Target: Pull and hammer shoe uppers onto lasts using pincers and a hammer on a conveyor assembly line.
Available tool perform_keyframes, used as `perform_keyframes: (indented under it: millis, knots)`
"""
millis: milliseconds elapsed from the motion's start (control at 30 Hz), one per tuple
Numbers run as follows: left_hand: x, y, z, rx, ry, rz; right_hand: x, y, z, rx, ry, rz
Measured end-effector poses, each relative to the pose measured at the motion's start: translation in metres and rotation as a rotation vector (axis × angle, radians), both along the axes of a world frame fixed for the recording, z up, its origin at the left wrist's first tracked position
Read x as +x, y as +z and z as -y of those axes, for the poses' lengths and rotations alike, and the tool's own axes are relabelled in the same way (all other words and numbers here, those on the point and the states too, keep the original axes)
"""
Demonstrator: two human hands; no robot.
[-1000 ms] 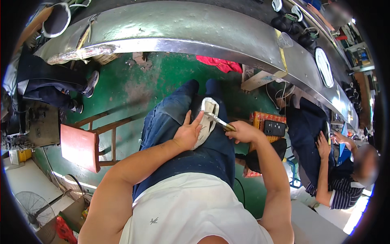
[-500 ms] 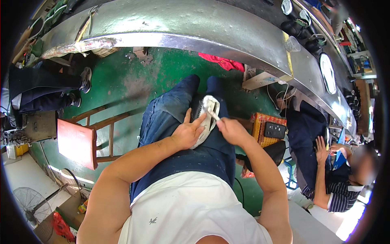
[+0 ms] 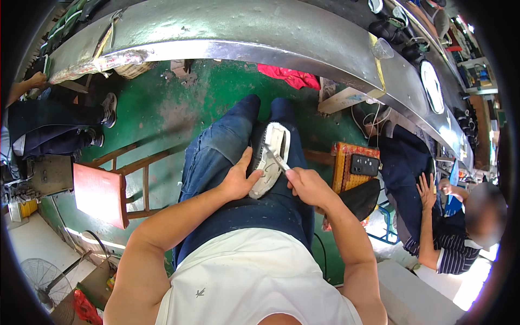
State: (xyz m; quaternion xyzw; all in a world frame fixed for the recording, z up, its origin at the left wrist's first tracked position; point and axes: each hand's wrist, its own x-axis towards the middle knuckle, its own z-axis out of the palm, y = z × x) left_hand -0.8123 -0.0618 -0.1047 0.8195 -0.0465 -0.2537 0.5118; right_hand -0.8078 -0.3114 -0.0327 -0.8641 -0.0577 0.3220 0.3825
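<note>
- Clenched around a thin metal tool (image 3: 277, 158), the right hand (image 3: 307, 187) rests on the person's right thigh, the blade running up and to the left from the fist until its tip meets the pale sole of a shoe (image 3: 269, 158).
- Left hand (image 3: 236, 181) is wrapped on the shoe's near-left edge, thumb raised along the side and fingers curled over the heel end, pinning it against the lap.
- Shoe lies sole-up across the blue jeans (image 3: 227, 146), between the two hands; its long axis runs from the heel by the left palm up and slightly rightward to the toe, away from the body.
- From the right fist the shoe sits just up and to the left, touching the tool's tip near the middle of the sole; from the left grip it extends up and to the right.
- Both hands are close to the shoe, but only the left touches it directly; the right reaches it through the tool alone.
- Tool and sole cross at a shallow angle, the blade nearly lengthwise along the shoe rather than square across it.
- Beyond the grips: a red wooden stool (image 3: 100, 192) stands well to the left of the left forearm on the green floor (image 3: 179, 103), a curved metal workbench (image 3: 244, 27) arcs past the toe end, and another seated person's hand (image 3: 425, 189) rests well to the right.
</note>
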Motion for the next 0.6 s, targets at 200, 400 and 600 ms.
perform_keyframes:
  millis: [200,400,600]
  knots:
    - [-0.001,0.001,-0.001,-0.014,-0.029,-0.031,-0.002,-0.011,-0.005,-0.083,0.024,0.039]
    - [0.002,0.004,-0.001,-0.04,-0.057,-0.078,-0.012,-0.032,0.001,-0.059,0.063,0.077]
    - [0.016,0.03,-0.006,0.09,-0.125,-0.146,-0.025,-0.019,0.012,0.234,-0.276,-0.14]
